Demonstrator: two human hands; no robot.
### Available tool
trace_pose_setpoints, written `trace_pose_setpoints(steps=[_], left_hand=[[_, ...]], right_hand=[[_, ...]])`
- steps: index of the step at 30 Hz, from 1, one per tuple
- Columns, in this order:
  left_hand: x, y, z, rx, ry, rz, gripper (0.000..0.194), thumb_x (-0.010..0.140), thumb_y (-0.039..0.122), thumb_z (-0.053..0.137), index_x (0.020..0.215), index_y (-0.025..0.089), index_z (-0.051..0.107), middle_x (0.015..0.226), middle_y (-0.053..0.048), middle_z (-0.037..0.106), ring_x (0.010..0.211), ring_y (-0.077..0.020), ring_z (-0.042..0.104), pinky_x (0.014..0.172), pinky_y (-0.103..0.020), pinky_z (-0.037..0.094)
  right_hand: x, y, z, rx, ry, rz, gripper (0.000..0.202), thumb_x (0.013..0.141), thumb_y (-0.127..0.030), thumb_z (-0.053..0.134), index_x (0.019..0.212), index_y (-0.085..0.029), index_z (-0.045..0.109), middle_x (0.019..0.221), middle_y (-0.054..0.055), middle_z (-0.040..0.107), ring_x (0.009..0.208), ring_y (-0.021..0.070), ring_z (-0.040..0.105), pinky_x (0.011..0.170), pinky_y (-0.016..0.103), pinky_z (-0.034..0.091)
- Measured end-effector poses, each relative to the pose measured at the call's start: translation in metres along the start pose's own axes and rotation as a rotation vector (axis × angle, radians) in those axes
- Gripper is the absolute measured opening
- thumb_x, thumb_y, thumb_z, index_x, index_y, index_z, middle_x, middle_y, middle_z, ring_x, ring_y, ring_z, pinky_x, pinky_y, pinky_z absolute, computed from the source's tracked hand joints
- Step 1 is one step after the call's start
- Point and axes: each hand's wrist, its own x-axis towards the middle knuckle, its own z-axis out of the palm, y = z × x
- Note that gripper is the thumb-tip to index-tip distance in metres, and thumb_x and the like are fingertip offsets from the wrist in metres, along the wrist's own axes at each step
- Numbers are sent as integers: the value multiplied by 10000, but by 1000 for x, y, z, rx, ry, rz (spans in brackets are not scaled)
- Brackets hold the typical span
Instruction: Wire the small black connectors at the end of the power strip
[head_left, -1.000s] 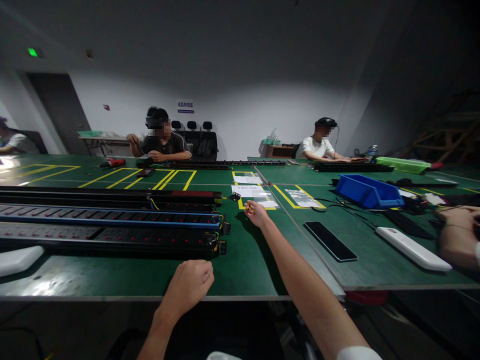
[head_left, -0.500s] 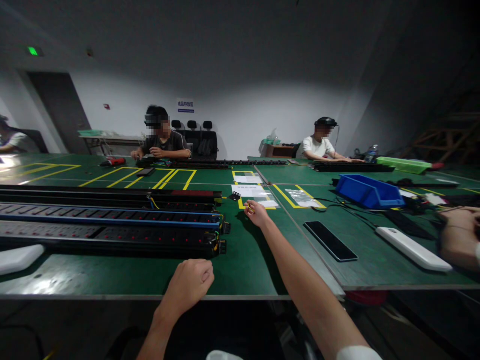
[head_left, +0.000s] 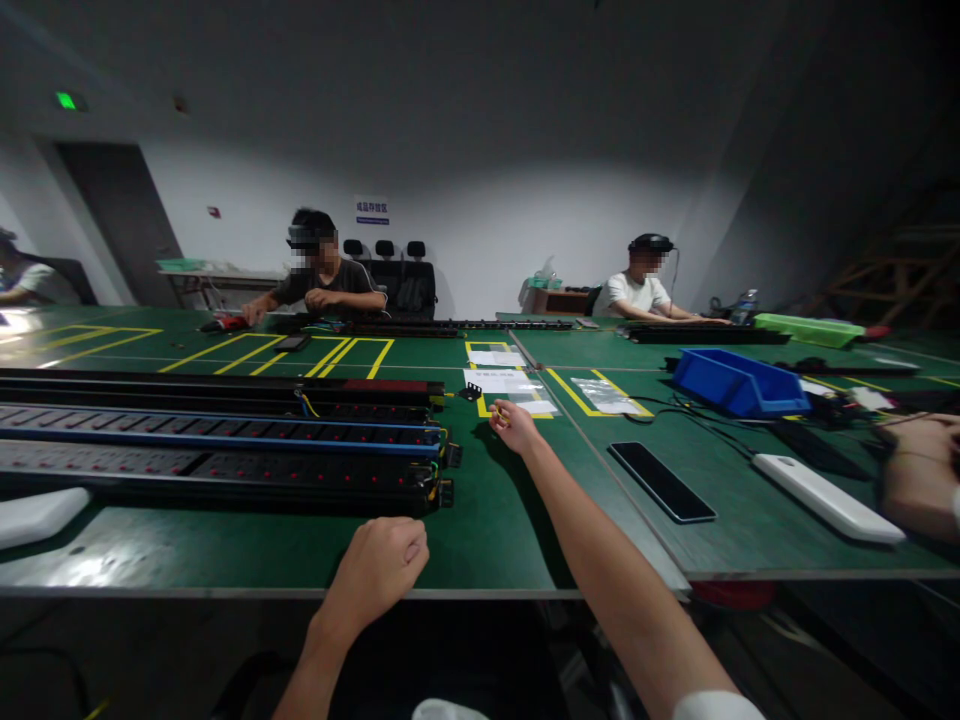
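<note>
Pale wall (head_left: 480, 225), sign (head_left: 372, 208) reading 成品存放区; hands (head_left: 384, 555) near black strips (head_left: 315, 472)

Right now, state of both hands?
Left hand: closed in a loose fist, nothing visible in it.
Right hand: closed on a small yellowish piece, too small to identify.

From where I am standing, a blue bin (head_left: 739, 385) is resting on the green tabletop (head_left: 739, 545). Nearer the front edge, a dark-screened phone (head_left: 661, 482) is lying flat, with a white oblong unit (head_left: 825, 498) lying to its right. A light-green tray (head_left: 810, 329) is sitting farther back. Black seats (head_left: 390, 277) are standing below a wall sign (head_left: 373, 209). A green light (head_left: 66, 101) is glowing near the door (head_left: 116, 225).
</note>
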Motion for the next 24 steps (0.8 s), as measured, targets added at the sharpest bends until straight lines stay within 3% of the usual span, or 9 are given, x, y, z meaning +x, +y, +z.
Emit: trace_pose_setpoints(steps=[24], left_hand=[[0,1,-1,-14,-5,-12,302,844,119,456,574,190,340,564,35,419,527,-108,363,576,-328,172]], right_hand=[[-1,-1,0,-7,-9,1,127,879,-83,604,818,-177,544,683,18,629,500,77,552,497,162,523]])
